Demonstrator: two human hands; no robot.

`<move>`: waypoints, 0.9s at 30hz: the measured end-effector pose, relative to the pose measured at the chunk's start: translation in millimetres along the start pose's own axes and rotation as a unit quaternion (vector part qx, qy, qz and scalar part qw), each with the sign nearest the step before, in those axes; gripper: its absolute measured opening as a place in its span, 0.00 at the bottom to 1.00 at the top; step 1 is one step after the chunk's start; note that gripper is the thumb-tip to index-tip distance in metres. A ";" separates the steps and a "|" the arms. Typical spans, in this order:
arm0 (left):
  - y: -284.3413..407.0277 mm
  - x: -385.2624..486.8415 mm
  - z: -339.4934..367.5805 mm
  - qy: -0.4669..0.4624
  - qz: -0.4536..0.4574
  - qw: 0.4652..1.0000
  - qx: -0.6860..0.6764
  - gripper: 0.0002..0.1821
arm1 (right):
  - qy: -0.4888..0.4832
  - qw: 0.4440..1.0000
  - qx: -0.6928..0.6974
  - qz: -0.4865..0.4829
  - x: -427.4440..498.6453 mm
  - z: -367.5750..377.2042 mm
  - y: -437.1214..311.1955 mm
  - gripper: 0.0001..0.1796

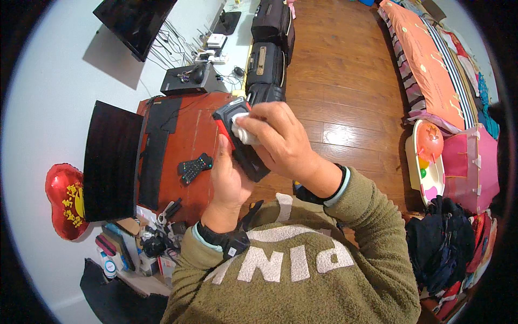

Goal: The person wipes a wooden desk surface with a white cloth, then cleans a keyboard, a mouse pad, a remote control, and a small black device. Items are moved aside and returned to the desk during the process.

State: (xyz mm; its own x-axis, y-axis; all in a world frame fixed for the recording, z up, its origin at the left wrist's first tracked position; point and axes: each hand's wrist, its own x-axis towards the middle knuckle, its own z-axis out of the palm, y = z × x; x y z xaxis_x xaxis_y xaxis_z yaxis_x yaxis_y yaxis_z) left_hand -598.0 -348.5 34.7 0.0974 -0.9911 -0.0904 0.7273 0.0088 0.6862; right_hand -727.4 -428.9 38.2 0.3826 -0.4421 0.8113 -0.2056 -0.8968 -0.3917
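A black and grey handheld device or case with red edges [255, 165] is tilted in front of my chest. My left hand [229, 174] holds it from the left side and below, with the thumb along its red edge. In my right hand [283, 137] is a crumpled white cloth or tissue [244, 128], pinched between the fingers and pressed on the device's upper face. The palm side of my right hand and part of the device beneath it are hidden. A small black keypad with coloured keys [195, 168] lies on the red-brown table, left of my left hand.
The red-brown table [204, 117] carries a monitor [113, 162] and a dark mat [156, 162]. Beyond it are a computer case [190, 79] and cables. Black suitcases [265, 65] stand beside the wooden floor [336, 81]. Clutter [153, 243] fills the lower left; a baby bath [412, 162] is right.
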 end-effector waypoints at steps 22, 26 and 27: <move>1.6 -2.1 1.0 -0.014 0.030 0.999 0.037 0.33 | 0.008 0.999 0.053 0.003 1.6 -2.5 -17.4 0.25; -1.1 -5.3 3.7 0.006 0.023 0.999 0.036 0.32 | 0.018 0.999 0.014 0.046 7.4 -2.7 -15.3 0.25; -0.4 -5.9 3.9 -0.012 0.040 0.999 0.023 0.32 | 0.026 0.998 0.010 0.048 9.0 -3.6 -15.9 0.25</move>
State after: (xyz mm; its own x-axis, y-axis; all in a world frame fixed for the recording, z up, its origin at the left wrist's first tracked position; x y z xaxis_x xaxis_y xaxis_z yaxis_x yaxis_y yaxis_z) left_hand -601.5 -343.2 37.7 0.1368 -0.9905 -0.0167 0.6853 0.0825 0.7235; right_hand -723.9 -418.5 53.3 0.3137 -0.5258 0.7907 -0.2214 -0.8503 -0.4775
